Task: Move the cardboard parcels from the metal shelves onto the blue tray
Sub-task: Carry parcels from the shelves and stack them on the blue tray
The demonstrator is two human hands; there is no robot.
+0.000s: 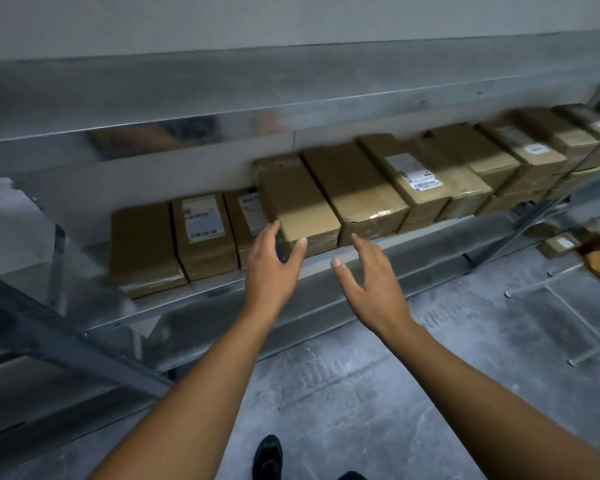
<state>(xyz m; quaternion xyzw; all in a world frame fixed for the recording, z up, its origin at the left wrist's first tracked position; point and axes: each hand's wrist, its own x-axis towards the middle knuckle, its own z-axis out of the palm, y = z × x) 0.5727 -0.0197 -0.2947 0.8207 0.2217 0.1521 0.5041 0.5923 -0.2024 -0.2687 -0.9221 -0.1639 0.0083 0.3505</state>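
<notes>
Parcels [142, 244] line the metal shelf [201, 296] across mid-frame; their white labels [201, 220] are too blurred to read. The left hand [271, 268] and right hand [371, 282], grips released and fingers spread, reach at a plain parcel [298, 199]. More boxes [560, 243] lie on the floor [361, 393], far right.

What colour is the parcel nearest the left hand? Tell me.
The parcel is plain brown, head view.

Wall [257, 19]: plain, pale grey, unbroken above the racking. Metal shelves [201, 109]: galvanised steel, shiny front edges, dark diagonal brace at lower left. Floor [343, 393]: grey concrete, mottled and scuffed, with a white thin-barred frame [575, 311] lying at right; light dim and cool.
</notes>
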